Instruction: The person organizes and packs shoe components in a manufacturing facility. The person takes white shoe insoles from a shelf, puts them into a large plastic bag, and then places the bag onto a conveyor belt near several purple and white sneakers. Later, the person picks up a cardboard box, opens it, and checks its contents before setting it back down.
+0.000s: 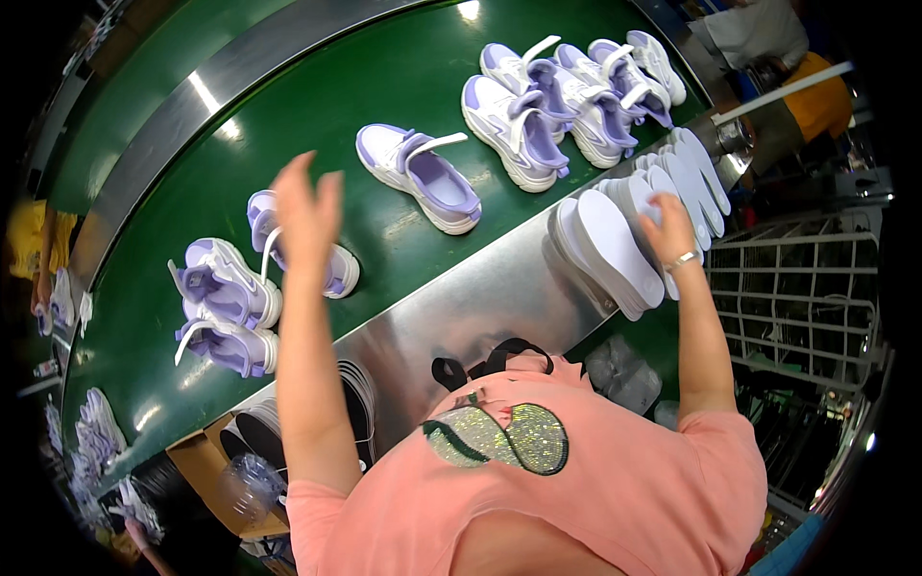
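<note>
My left hand [309, 219], slightly blurred, reaches over a white and lilac sneaker [341, 273] and covers part of it. Its thumb and fingers are apart, with nothing visible between them. At the right, my right hand [672, 235] is at the stacks of pale insoles [615, 248], its fingers bent and thumb apart. I see no insole lifted in it. A single sneaker [419, 180] with its strap undone lies between my hands, toe pointing to the far left. Two more sneakers [229, 288] lie left of my left hand.
Several sneakers [514, 134] stand at the far right on the green belt [384, 274]. A metal ledge [461, 307] runs along its near side. Dark insoles [355, 398] and a cardboard box [206, 470] are at lower left. A wire rack [792, 288] stands at right; other people work nearby.
</note>
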`<state>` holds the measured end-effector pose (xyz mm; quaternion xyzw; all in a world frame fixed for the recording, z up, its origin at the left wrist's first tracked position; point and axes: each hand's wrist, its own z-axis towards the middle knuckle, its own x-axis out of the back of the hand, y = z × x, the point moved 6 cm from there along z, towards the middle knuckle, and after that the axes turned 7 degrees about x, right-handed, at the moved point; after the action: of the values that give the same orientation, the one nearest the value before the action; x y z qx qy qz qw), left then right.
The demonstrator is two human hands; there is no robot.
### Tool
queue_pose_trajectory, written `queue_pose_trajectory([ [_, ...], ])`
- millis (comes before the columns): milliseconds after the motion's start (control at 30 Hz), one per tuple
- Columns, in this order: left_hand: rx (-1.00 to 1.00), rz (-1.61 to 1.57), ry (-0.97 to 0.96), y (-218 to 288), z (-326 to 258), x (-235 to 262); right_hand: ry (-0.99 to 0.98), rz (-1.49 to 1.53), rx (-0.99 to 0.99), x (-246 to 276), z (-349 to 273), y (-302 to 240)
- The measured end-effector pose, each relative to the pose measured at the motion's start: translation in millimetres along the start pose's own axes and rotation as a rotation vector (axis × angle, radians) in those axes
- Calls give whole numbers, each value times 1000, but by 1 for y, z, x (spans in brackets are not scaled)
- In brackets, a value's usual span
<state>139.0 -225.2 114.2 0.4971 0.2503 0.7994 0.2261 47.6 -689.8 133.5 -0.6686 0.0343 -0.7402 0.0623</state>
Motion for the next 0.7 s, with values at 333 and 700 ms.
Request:
queue_pose_trajectory([
  [333,273,-30,-251,23,0,-115,-248,-251,-316,10,-34,44],
  [700,380,-142,-242,-4,-12,-108,-13,-26,-161,25,41,0],
])
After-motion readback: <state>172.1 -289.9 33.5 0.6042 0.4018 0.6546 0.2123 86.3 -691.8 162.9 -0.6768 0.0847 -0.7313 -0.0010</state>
